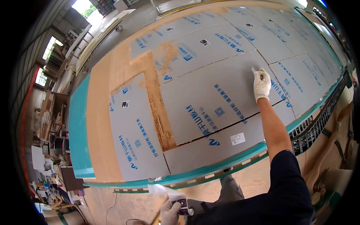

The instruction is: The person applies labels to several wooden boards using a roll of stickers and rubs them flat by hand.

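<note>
My right hand (261,83), in a white knit glove, reaches over a large grey panel (221,93) covered in blue print. Its fingers pinch a small pale label (253,69), seen nearly edge-on, above the panel's far right part. Low in the picture, in front of my body, my left hand (170,213) is gloved too. It is closed round a roll of labels (183,205), whose whitish backing strip (165,191) hangs loose to the left. Black-and-white labels such as this square label (204,42) stick to several neighbouring panels, and a white label (237,138) lies on the near strip.
The cut panels lie on a wide brown board (103,123) with sawdust in the gaps (159,123). A teal machine edge (210,170) runs along the near side. A black cable chain (318,123) follows the right side. Stacked boards (97,41) stand beyond, at the left.
</note>
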`<state>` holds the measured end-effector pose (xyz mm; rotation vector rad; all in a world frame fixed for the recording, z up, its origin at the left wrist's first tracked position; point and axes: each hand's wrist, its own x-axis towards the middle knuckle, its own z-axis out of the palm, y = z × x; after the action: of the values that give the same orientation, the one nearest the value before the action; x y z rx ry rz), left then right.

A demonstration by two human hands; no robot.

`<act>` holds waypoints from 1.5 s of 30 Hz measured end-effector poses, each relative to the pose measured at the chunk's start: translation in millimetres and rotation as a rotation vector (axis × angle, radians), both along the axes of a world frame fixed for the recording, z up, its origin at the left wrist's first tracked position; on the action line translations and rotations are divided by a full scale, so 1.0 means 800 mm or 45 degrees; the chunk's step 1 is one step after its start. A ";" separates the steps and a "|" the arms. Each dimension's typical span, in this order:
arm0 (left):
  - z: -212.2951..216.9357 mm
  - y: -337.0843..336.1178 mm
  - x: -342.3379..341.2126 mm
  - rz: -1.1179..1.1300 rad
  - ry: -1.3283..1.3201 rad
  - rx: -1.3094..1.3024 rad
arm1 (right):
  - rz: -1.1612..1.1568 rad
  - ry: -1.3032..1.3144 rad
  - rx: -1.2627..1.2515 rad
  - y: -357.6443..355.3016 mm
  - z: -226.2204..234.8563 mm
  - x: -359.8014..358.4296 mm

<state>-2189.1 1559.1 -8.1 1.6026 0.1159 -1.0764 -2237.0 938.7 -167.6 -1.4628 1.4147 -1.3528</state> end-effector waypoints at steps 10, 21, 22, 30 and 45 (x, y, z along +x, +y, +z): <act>-0.007 -0.093 -0.060 0.109 0.176 -0.084 | 1.148 1.011 -0.718 0.131 0.056 0.035; -0.007 -0.158 -0.010 -0.104 -0.010 -0.459 | 1.504 0.928 -0.104 0.194 0.130 -0.033; -0.005 -0.162 -0.010 -0.137 -0.028 -0.499 | 1.597 0.734 0.122 0.212 0.150 -0.049; 0.005 -0.246 -0.033 -0.353 -0.022 -0.595 | 1.678 0.160 1.086 0.336 0.246 -0.137; 0.009 -0.538 -0.256 -0.631 0.196 -0.555 | 1.545 0.357 -0.502 0.041 0.230 -0.389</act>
<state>-2393.7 1128.7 -0.8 1.1742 -0.4099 -1.4864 -2548.4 971.6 16.3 -2.2465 0.1613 -0.6263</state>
